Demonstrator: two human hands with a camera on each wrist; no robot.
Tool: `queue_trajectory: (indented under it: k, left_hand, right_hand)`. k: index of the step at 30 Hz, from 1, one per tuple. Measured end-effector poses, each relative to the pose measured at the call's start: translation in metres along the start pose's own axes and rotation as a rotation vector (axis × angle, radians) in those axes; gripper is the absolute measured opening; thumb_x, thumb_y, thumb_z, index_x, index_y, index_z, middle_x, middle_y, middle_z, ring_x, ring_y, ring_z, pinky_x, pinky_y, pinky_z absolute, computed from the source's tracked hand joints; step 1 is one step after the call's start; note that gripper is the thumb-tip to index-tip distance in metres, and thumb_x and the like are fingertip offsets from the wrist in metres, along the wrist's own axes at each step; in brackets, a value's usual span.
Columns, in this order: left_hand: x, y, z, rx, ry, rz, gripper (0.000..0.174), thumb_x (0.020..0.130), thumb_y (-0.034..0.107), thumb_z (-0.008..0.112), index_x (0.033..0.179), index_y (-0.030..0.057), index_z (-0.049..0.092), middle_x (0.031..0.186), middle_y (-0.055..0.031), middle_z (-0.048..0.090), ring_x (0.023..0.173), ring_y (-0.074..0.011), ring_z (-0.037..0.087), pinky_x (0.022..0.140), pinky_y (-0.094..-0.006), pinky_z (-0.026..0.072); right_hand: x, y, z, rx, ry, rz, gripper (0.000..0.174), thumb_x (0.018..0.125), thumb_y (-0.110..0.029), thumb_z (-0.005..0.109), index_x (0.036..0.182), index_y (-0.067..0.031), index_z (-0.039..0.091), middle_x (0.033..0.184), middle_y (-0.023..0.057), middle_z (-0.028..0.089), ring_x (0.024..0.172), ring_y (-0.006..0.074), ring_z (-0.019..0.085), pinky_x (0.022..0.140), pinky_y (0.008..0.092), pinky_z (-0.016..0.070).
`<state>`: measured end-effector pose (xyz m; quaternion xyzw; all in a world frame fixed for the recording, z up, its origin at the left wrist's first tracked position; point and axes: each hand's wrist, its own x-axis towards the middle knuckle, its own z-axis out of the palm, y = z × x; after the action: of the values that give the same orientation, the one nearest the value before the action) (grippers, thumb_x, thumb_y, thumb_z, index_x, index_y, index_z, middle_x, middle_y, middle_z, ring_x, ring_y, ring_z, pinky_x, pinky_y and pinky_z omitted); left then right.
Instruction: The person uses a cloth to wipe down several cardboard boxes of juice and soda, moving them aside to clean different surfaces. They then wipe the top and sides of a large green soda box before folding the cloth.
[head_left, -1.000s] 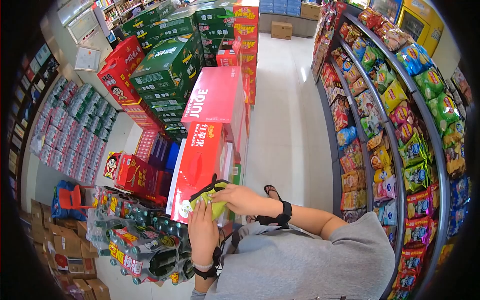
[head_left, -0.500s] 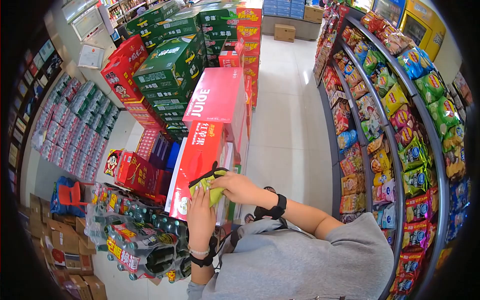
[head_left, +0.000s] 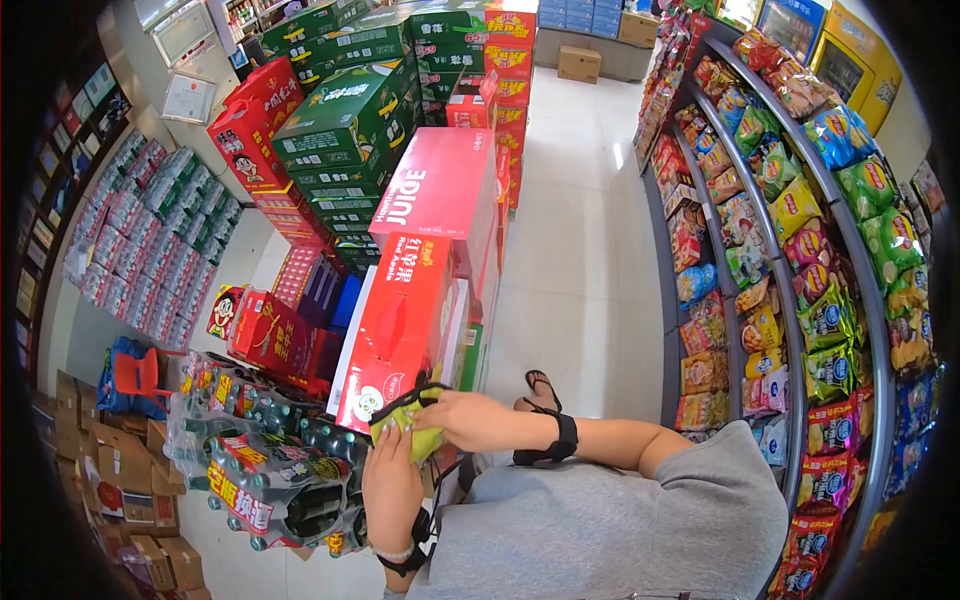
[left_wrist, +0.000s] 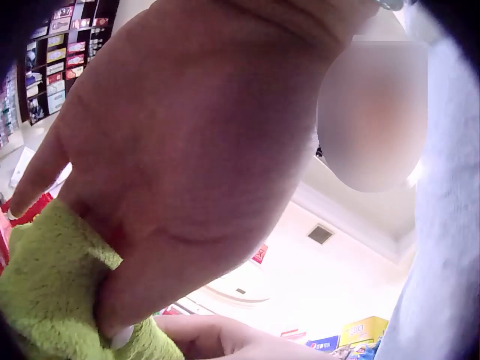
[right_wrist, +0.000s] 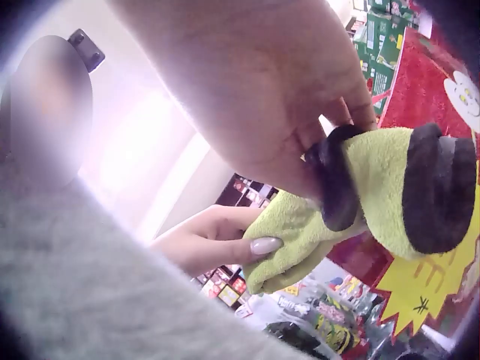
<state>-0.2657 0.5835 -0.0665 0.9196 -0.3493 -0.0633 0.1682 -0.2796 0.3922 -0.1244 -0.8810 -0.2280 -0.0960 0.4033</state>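
Observation:
A fuzzy yellow-green cloth (head_left: 408,418) with black edging is bunched between both hands, over the near end of a red apple-drink carton (head_left: 400,320). My left hand (head_left: 393,500) grips it from the near side, its thumb pressed into the fabric in the left wrist view. From the other side my right hand (head_left: 487,422) holds the cloth near the black edge. In the right wrist view the folded cloth (right_wrist: 379,180) hangs out past the right fingers, and the left thumb pinches its lower part.
A pink juice carton (head_left: 440,185) stands behind the red one. Wrapped green bottles (head_left: 290,490) lie close to the left hand. Stacked green cartons (head_left: 345,120) rise at the back left. Snack shelves (head_left: 770,260) line the right, across a tiled aisle (head_left: 575,250).
Both hands and the cloth have shifted slightly toward the body and the carton's near end. More of the white cartoon on the carton shows. The grip on the cloth stays.

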Motion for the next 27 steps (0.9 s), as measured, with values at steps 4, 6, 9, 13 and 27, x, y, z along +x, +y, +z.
queue_trajectory:
  k: [4,6,9,13,27]
  left_hand:
    - [-0.019,-0.001,-0.02,-0.001,-0.061,-0.035,0.048,0.072,0.0,0.056,0.12,-0.0026,0.052,0.12,-0.0221,0.056,0.113,-0.0372,0.051,0.098,-0.0439,0.0392]
    - [-0.021,0.001,-0.033,-0.037,-0.075,-0.12,0.046,0.074,0.001,0.056,0.121,-0.0011,0.052,0.121,-0.02,0.056,0.117,-0.0334,0.05,0.1,-0.0471,0.0363]
    - [-0.013,-0.007,-0.03,-0.027,0.097,-0.115,0.048,0.074,-0.001,0.056,0.122,-0.0013,0.051,0.121,-0.0203,0.055,0.115,-0.0359,0.05,0.098,-0.0456,0.0375]
    - [0.002,-0.03,-0.002,0.035,0.17,-0.124,0.049,0.076,-0.001,0.055,0.125,-0.0026,0.048,0.129,-0.0195,0.05,0.121,-0.0359,0.045,0.101,-0.0454,0.0349]
    - [-0.012,-0.005,-0.015,-0.016,0.041,-0.09,0.041,0.071,0.007,0.065,0.11,-0.0028,0.059,0.105,-0.0202,0.062,0.097,-0.036,0.058,0.085,-0.0427,0.0461]
  right_hand:
    - [0.006,-0.018,-0.005,0.055,-0.219,0.03,0.039,0.072,0.0,0.058,0.111,-0.0032,0.06,0.108,0.0087,0.063,0.094,0.0288,0.056,0.08,0.0352,0.0484]
    - [0.017,-0.026,-0.009,0.051,-0.291,0.06,0.039,0.072,-0.001,0.059,0.11,-0.0038,0.06,0.112,0.0092,0.061,0.101,0.0282,0.054,0.086,0.0361,0.0468]
    - [0.033,-0.025,-0.002,-0.116,0.125,-0.185,0.034,0.071,-0.005,0.059,0.105,-0.0022,0.061,0.127,0.0107,0.051,0.119,0.0296,0.043,0.098,0.043,0.0367]
    - [0.051,-0.003,0.011,-0.211,0.079,-0.209,0.042,0.07,-0.004,0.06,0.111,0.0017,0.056,0.124,0.0145,0.053,0.121,0.0306,0.044,0.102,0.0428,0.0363]
    - [0.02,-0.015,-0.008,0.13,-0.146,-0.095,0.033,0.072,-0.003,0.056,0.104,0.0009,0.053,0.089,0.0208,0.061,0.089,0.0385,0.059,0.08,0.0455,0.0452]
